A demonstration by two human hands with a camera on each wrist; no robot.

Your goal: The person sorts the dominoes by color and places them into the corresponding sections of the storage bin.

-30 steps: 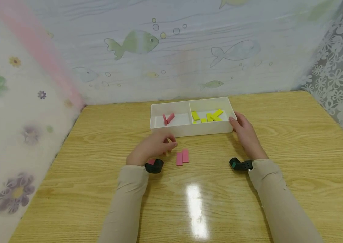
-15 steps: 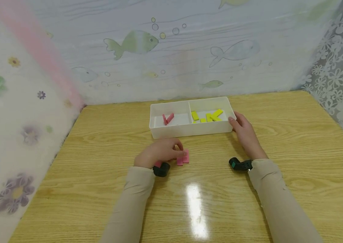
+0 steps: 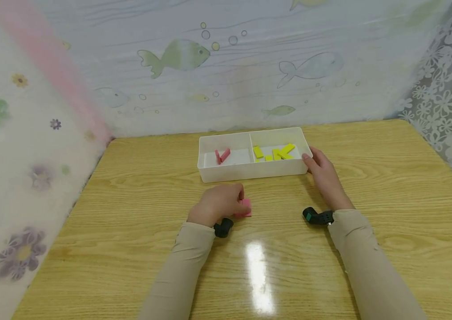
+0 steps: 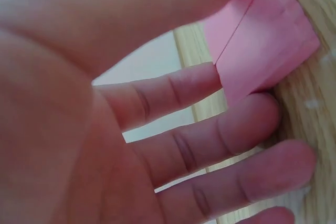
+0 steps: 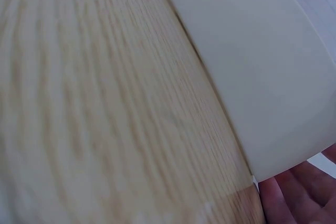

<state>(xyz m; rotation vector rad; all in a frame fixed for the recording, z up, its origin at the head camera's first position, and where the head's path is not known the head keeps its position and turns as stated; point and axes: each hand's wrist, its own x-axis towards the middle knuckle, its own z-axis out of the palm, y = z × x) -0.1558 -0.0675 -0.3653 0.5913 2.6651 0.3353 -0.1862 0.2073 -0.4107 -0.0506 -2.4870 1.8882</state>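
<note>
In the head view my left hand [image 3: 219, 204] is low over the table, thumb and fingers at flat pink blocks [image 3: 247, 208] in front of the box. The left wrist view shows the thumb pressing on top of these pink blocks [image 4: 262, 40], which lie edge to edge, with index and middle fingertips at their near edge. My right hand [image 3: 324, 178] holds the right end of a white two-compartment box [image 3: 250, 171], thumb at the rim. In the right wrist view its fingers [image 5: 299, 192] curl at the corner of the box [image 5: 247, 66].
Two pink blocks [image 3: 223, 155] lean in the box's left compartment, and several yellow blocks [image 3: 278, 153] lie in the right one. Behind the wood-grain table [image 3: 290, 266] stands a fish-painted wall [image 3: 242, 66]. Another wall [image 3: 10, 178] with flowers rises at the left.
My left hand has moved right and slightly toward me, onto the pink blocks, which are now mostly covered and shifted slightly right. My right hand and the box have stayed in place.
</note>
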